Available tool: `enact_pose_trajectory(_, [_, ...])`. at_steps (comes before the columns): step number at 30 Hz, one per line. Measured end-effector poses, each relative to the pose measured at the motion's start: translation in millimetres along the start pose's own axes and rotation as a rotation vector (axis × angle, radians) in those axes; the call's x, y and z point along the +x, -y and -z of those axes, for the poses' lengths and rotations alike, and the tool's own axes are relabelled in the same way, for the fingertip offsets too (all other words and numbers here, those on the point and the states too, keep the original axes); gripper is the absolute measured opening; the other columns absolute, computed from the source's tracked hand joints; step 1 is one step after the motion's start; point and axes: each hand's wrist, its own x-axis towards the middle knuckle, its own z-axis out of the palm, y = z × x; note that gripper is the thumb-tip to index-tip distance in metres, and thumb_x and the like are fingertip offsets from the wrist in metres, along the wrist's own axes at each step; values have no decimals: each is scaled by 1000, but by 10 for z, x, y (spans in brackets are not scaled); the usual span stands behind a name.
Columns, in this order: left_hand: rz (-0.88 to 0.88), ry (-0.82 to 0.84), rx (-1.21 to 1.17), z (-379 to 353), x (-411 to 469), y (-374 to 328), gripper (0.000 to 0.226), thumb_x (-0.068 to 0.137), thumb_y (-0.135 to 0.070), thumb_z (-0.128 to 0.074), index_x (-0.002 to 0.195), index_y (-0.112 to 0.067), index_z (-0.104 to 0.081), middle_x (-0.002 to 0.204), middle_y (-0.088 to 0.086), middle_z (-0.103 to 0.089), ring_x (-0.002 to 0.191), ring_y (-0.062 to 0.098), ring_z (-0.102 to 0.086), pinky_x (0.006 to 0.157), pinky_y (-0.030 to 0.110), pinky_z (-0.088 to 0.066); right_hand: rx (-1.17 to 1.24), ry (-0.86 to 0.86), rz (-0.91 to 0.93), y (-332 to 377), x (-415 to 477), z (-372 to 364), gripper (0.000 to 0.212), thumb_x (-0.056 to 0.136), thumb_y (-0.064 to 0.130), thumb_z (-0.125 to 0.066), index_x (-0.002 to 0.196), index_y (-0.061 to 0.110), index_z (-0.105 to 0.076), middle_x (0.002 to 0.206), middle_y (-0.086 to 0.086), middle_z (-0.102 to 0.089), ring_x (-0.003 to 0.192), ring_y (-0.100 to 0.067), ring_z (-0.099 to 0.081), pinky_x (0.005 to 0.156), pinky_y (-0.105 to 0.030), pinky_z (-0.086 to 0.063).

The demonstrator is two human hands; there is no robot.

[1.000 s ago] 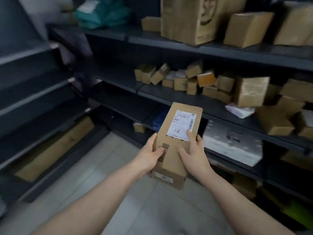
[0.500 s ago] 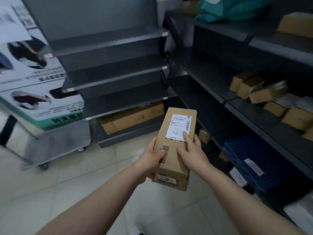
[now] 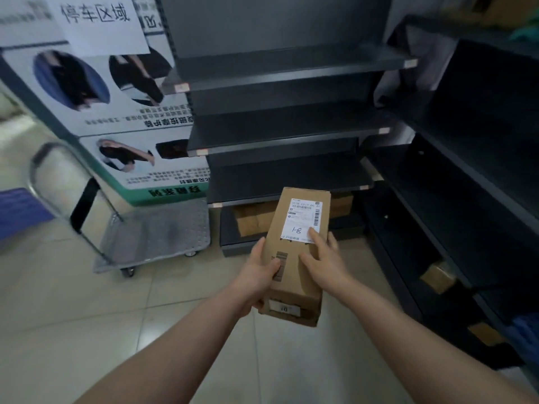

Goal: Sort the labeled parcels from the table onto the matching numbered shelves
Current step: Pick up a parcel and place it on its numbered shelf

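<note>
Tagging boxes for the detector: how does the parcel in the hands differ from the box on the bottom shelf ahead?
The held parcel is gripped off any surface by the left hand and right hand; the shelf box rests on the bottom shelf. The held parcel shows a white shipping label; the shelf box shows none. Both are brown cardboard.

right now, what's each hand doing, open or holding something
Left hand: grips the cardboard parcel at its left edge, thumb on top.
Right hand: holds the parcel's right side, forefinger on its label.

Cardboard box (image 3: 253, 220) on bottom shelf (image 3: 233, 248)
</note>
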Motion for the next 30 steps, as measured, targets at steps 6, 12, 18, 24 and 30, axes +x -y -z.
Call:
enact_pose_trajectory(6, [85, -23, -34, 595, 441, 97, 46, 102, -33, -40, 139, -53, -20, 110, -2, -60, 93, 27, -64, 59, 43, -58, -16, 109, 2, 325, 527, -474, 65, 97, 40, -49, 151, 37, -14, 158, 12, 2, 138, -25, -28, 105, -42, -37])
enact_pose_trajectory(12, [153, -88, -72, 1014, 1008, 91, 43, 102, -33, -41, 136, -52, -24, 112, -3, -59, 98, 30, -62, 61, 47, -58, -33, 193, -5, 550, 1274, -824, 64, 94, 35, -55, 149, 35, -23, 155, 6, -10, 130, -25, -37, 99, -37, -41])
enact_pose_trajectory(18, [208, -143, -113, 1418, 1987, -103, 46, 102, -31, -40, 141, -48, -23, 108, -3, -60, 92, 33, -65, 74, 57, -55, -43, 261, -4, 758, 2392, -1154, 62, 94, 36, -52, 149, 34, -24, 155, 4, -13, 133, -25, -34, 105, -40, -39])
enact_pose_trajectory(24, [322, -145, -216, 1762, 3189, -321, 51, 103, -31, -41, 146, -47, -21, 122, 3, -60, 95, 29, -66, 62, 49, -59, -76, 325, -62, 870, 3667, -1461, 60, 93, 38, -53, 147, 37, -27, 156, 9, -11, 133, -24, -35, 103, -40, -40])
enact_pose_trajectory(30, [352, -209, -242, 2038, 4227, -279, 58, 101, -31, -45, 150, -45, -16, 137, -3, -51, 105, 26, -60, 67, 49, -59, -103, 333, -82, 920, 4700, -1880, 59, 94, 33, -54, 145, 43, -27, 159, 12, -2, 139, -20, -28, 93, -27, -37])
